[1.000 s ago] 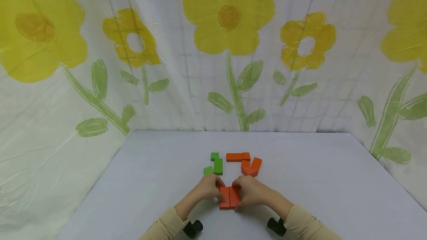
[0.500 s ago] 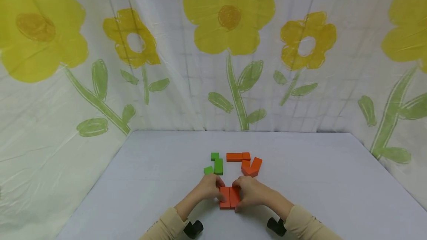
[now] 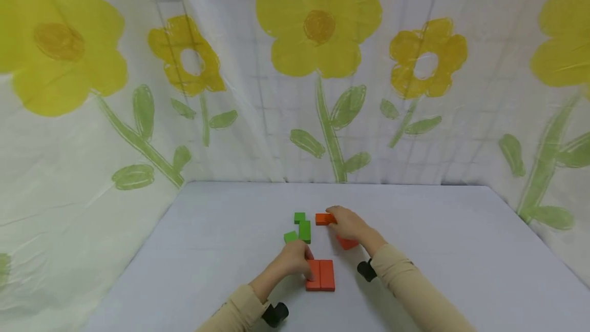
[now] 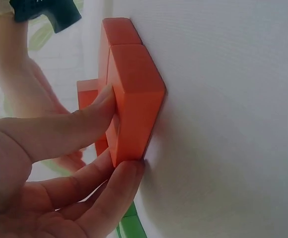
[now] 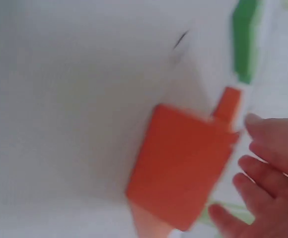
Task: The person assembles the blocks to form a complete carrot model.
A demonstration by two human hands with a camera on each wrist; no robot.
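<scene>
Two red-orange rectangular blocks lie side by side in the head view. My left hand [image 3: 292, 259] grips the left block [image 3: 315, 285] between thumb and fingers; the left wrist view shows the thumb on the top of this block [image 4: 138, 114] and fingertips at its side. No hand touches the right block [image 3: 328, 275]. Farther back, my right hand [image 3: 348, 222] is over the orange blocks, partly covering an orange block [image 3: 323, 219] and a reddish block [image 3: 346, 243]. In the blurred right wrist view its fingers [image 5: 255, 193] are spread beside a red-orange block [image 5: 183, 166], pinching nothing.
Left of the orange blocks lie a small green block [image 3: 299, 217], a longer green block [image 3: 304, 231] and another green block [image 3: 290, 236] near my left hand. The white table [image 3: 221, 250] ends at a flower-printed curtain [image 3: 258, 158].
My right hand has left the right red block and moved forward to the orange blocks at the back. My left hand keeps its grip on the left red block. The head view has shifted slightly.
</scene>
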